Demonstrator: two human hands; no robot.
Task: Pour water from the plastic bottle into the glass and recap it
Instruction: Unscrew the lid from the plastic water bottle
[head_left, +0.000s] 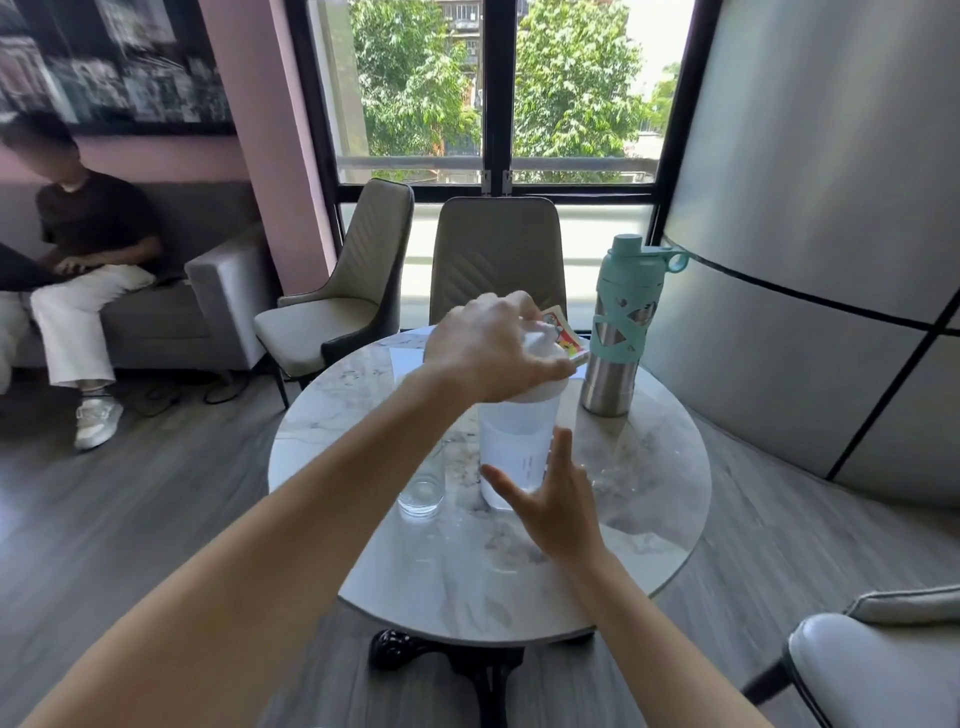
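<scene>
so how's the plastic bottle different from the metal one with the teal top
The plastic bottle is translucent white, so the water inside shows; the metal bottle is opaque steel with a teal sleeve and cap. The plastic bottle stands near the table's middle beside the glass, the left hand over its lid and the right hand open against its side; the metal bottle stands untouched further back on the right. Both stand upright on the table.

Sunlit window, grey chairs
</scene>
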